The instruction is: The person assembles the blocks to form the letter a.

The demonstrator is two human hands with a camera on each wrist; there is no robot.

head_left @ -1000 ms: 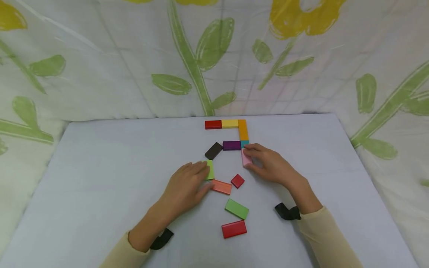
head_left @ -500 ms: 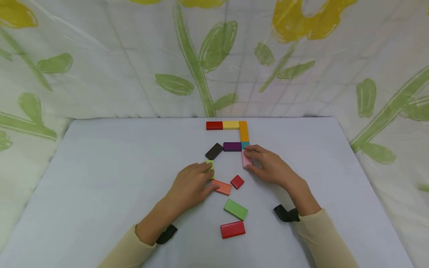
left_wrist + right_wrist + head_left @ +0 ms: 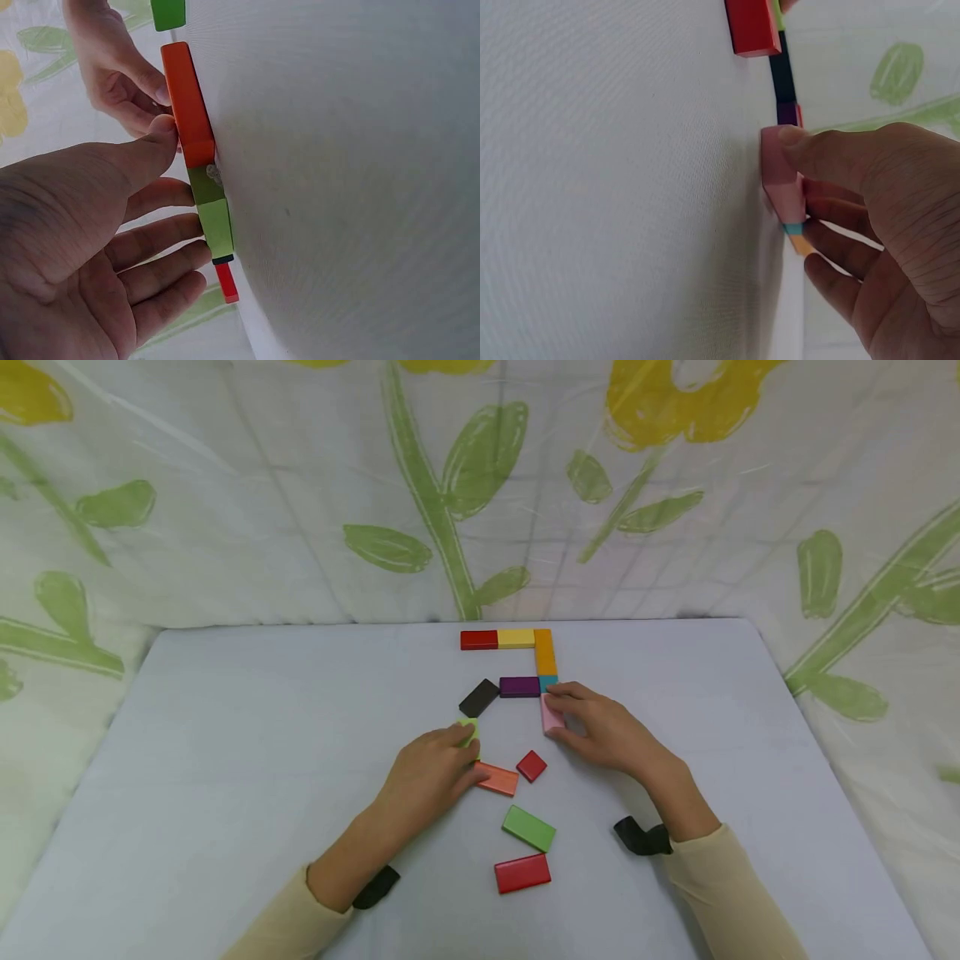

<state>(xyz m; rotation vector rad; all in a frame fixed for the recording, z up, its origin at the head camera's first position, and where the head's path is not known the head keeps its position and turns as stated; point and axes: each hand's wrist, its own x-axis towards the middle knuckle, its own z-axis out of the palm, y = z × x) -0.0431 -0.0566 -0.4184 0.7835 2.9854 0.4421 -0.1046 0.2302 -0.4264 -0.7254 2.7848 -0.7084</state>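
Note:
My left hand (image 3: 427, 772) lies over a lime green block (image 3: 217, 227), its fingers reaching along the block and partly covering it in the head view. The left thumb touches the orange-coral block (image 3: 501, 780) just nearer. My right hand (image 3: 615, 735) pinches the pink block (image 3: 551, 717), thumb at its near end and fingertips by its far end. A small teal block (image 3: 548, 682) sits right beyond the pink one, in line with an orange-yellow block (image 3: 545, 653). A purple block (image 3: 519, 687) adjoins the teal one, and a black block (image 3: 478, 698) slants from its left end.
At the far side a dark red block (image 3: 478, 640) and a yellow block (image 3: 516, 638) continue the line. Between the hands lies a small red block (image 3: 532, 766). Nearer are a green block (image 3: 528, 828) and a red block (image 3: 522, 873) on the white tabletop (image 3: 247, 760).
My left hand has shifted slightly right, covering more of the lime green block, with its thumb further over the orange-coral block. The right hand has stayed on the pink block.

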